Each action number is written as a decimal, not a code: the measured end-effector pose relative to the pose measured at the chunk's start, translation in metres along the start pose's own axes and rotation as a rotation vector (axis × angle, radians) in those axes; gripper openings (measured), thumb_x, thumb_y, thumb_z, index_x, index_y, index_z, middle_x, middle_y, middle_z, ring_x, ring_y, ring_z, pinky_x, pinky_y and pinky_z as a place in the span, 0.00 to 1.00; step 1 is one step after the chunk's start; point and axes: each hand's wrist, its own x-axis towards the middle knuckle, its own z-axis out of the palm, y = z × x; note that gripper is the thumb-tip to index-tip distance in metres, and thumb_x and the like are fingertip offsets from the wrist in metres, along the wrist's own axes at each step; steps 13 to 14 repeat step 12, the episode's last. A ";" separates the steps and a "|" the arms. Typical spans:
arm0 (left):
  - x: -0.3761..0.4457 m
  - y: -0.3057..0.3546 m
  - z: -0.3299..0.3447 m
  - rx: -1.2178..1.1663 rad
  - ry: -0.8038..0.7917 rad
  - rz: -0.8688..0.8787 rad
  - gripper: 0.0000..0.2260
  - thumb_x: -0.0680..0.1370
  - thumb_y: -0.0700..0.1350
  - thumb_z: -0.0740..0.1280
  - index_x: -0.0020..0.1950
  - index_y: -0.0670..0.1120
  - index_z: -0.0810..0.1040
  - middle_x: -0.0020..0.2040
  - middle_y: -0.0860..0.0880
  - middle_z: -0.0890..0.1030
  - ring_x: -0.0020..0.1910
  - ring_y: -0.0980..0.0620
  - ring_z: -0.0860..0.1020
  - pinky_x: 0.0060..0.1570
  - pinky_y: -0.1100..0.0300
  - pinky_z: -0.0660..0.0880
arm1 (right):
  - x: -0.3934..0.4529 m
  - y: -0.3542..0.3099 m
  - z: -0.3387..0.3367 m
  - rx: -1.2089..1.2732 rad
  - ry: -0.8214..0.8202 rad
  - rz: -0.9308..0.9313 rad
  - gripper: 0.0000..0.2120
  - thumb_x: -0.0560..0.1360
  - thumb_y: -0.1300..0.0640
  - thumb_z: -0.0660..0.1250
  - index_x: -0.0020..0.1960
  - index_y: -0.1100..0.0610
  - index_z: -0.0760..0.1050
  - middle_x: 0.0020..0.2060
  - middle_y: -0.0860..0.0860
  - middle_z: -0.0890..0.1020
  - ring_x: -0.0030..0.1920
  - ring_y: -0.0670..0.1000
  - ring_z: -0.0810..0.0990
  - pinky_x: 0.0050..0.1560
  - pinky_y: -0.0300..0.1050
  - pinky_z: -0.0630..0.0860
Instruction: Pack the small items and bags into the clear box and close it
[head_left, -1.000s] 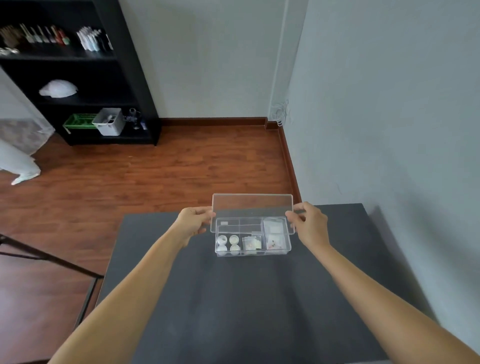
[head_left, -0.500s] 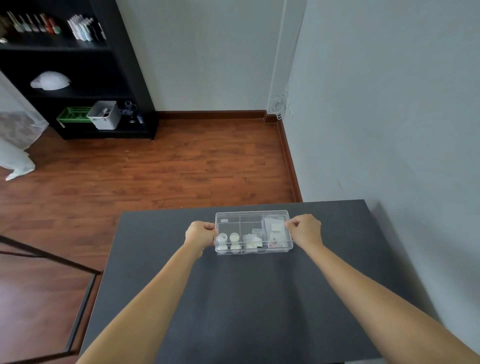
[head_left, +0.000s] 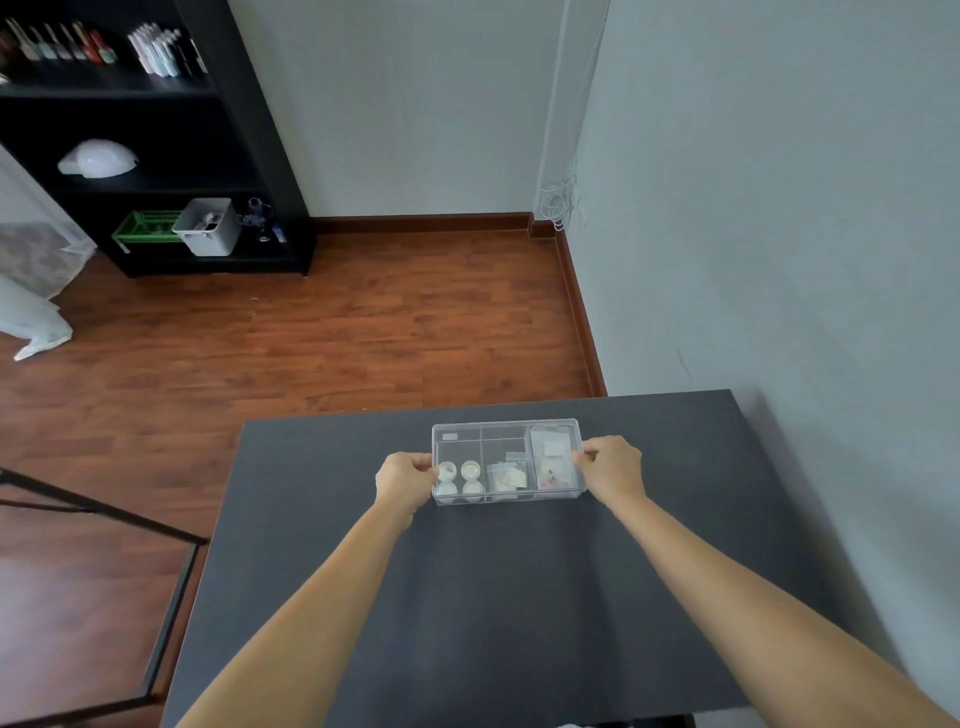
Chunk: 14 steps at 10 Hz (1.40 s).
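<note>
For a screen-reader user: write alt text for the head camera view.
Two bare hands grip the short ends of a clear box with its lid down, left hand and right hand, on a dark table. Inside are small white round containers at left and small bags in the middle and at right. A black shelf stands across the wooden floor.

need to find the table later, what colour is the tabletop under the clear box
The flat tabletop is dark charcoal grey, plain and matte, seen clearly in the head view.
</note>
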 end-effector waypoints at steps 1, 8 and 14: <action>0.000 0.001 0.001 0.008 0.006 -0.018 0.09 0.76 0.40 0.67 0.53 0.45 0.84 0.48 0.43 0.84 0.42 0.47 0.79 0.54 0.47 0.81 | 0.002 -0.001 0.000 0.039 -0.025 0.054 0.14 0.76 0.60 0.65 0.38 0.69 0.80 0.38 0.62 0.83 0.42 0.61 0.83 0.43 0.54 0.82; -0.013 -0.001 0.006 0.168 0.148 0.104 0.08 0.76 0.43 0.65 0.52 0.41 0.79 0.49 0.41 0.73 0.46 0.43 0.71 0.48 0.52 0.75 | -0.024 0.015 0.013 0.208 0.082 0.148 0.17 0.80 0.52 0.55 0.40 0.60 0.74 0.41 0.56 0.80 0.47 0.59 0.78 0.46 0.49 0.73; -0.066 -0.117 0.077 0.798 0.082 0.734 0.22 0.81 0.51 0.56 0.75 0.48 0.62 0.76 0.46 0.62 0.74 0.45 0.62 0.74 0.50 0.58 | -0.107 0.080 0.095 -0.343 0.162 -0.376 0.21 0.80 0.49 0.60 0.72 0.53 0.67 0.74 0.59 0.66 0.74 0.59 0.63 0.72 0.57 0.63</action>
